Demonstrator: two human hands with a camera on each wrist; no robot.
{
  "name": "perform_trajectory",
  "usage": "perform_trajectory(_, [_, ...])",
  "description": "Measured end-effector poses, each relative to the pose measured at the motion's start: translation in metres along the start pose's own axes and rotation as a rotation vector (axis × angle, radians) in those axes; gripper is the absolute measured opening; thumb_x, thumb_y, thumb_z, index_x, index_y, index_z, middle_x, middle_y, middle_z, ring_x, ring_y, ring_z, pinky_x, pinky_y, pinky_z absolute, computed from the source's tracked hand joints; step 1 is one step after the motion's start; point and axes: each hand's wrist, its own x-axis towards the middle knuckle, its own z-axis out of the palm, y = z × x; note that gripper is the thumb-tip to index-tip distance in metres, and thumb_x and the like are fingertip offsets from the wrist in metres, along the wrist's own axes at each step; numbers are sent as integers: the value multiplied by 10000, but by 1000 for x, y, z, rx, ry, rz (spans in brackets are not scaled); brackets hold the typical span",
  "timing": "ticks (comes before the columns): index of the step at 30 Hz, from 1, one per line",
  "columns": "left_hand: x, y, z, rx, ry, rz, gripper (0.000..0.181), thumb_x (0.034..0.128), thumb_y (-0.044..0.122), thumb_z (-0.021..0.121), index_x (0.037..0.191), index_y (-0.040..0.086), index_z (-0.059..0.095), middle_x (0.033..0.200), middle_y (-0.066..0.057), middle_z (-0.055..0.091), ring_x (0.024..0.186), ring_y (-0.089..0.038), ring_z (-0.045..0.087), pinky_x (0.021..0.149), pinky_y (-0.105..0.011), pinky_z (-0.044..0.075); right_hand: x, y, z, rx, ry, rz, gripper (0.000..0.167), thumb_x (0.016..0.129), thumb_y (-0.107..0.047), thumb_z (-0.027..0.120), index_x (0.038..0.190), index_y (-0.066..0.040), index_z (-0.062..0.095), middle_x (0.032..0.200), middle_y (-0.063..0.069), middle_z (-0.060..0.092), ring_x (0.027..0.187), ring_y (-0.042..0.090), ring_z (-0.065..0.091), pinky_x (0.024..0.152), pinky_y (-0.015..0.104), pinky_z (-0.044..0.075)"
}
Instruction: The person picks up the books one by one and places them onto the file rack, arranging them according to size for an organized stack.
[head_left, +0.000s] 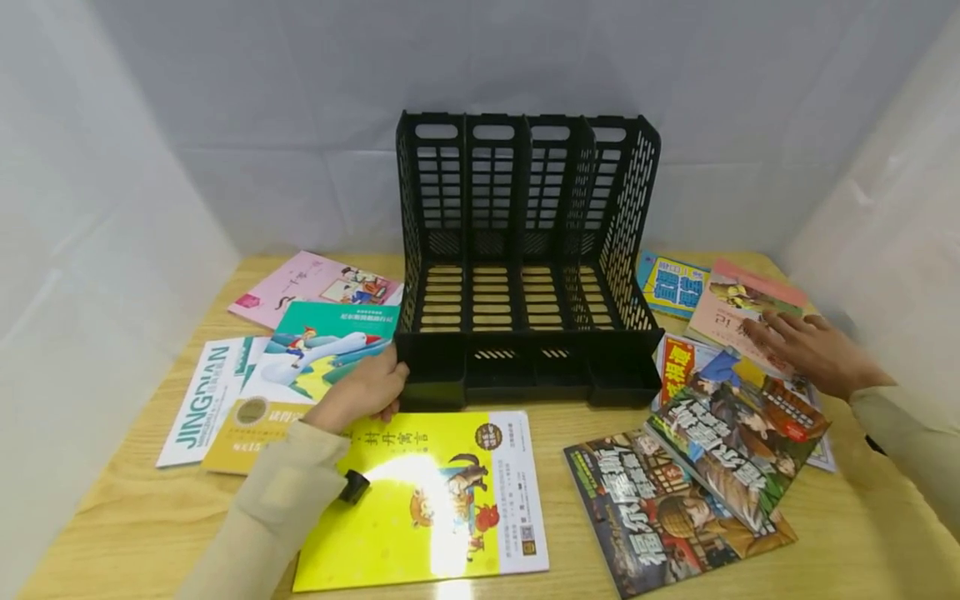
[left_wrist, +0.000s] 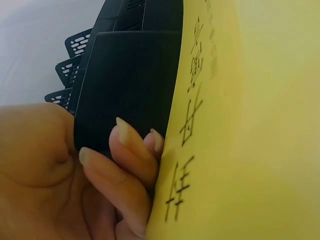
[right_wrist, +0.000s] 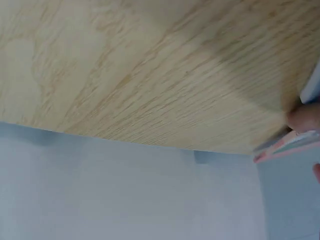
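A black file rack (head_left: 528,333) with upright dividers stands at the back middle of the table. My left hand (head_left: 369,385) grips its front left corner, and in the left wrist view curled fingers (left_wrist: 127,165) press against the black front wall; the thumb's tip is hidden. Below that hand lies a yellow picture book (head_left: 390,517). At the right, my right hand (head_left: 813,350) holds a pink book (head_left: 738,304) by its near right edge, fingers over the cover. The right wrist view catches only the thumb (right_wrist: 304,119) beside the book's edge.
Left of the rack lie a pink book (head_left: 300,287), a green-and-gold book (head_left: 322,333) and a white book (head_left: 206,400), overlapping. On the right are a blue book (head_left: 675,283), a colourful book (head_left: 678,362) and two dark comic-style books (head_left: 738,446). Pale sheeting (head_left: 360,75) encloses the table.
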Motion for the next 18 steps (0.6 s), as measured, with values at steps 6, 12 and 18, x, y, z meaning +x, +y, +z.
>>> perform_trajectory(6, [1,0,1,-21,-2,-5,600,1061,212,275,1493,-116,18,659,-99,553,488,-182,516,550,-307,448,5,2,4,-7,-31,-42,976,738,245,658,1524,-75,177,1328,315,477,1165,477,506,863,612,439])
perform_trajectory(12, [0,-1,1,-30,-3,-25,608,1062,218,272,1497,-100,-12,652,-97,549,479,-180,510,580,-316,452,19,-1,0,106,-31,61,829,614,58,832,1336,61,425,1171,302,555,971,457,580,708,559,485])
perform_trajectory(18, [0,-1,3,-17,5,-17,597,1064,220,254,1493,-115,10,647,-98,542,483,-193,510,788,-388,473,35,-3,-8,143,-5,130,431,825,8,665,1217,67,496,1072,288,591,447,194,457,430,386,423])
